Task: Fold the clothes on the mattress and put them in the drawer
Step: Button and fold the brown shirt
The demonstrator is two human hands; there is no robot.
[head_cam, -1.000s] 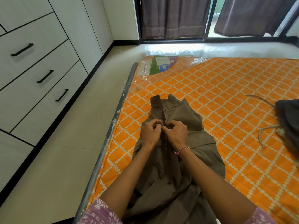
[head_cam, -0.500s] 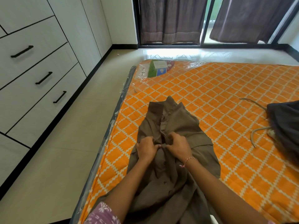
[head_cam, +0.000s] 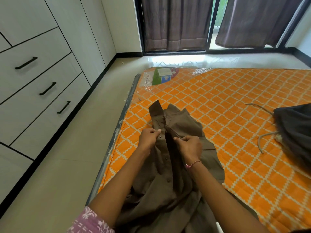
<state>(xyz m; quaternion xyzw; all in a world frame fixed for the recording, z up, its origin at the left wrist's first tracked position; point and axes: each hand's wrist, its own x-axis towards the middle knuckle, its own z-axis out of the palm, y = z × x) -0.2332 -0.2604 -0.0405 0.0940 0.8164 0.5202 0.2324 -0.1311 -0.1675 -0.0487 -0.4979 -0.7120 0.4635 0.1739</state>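
Two hands pinch the shirt (head_cam: 181,132) placket: left hand (head_cam: 149,137) button side, right hand (head_cam: 189,147) hole side. Align edges squarely, button downward before folding.

view: head-worn, wide-angle, single
facing: forward and down, over mattress (head_cam: 218,105) at centre and right
nearness: close above hands, drawers (head_cam: 42,78) at left edge

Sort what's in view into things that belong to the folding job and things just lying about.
Belongs to the job:
brown shirt, gripped at its front by left hand and right hand
dark garment
mattress
drawers, all closed

Just lying about:
curtains
label under the mattress wrap
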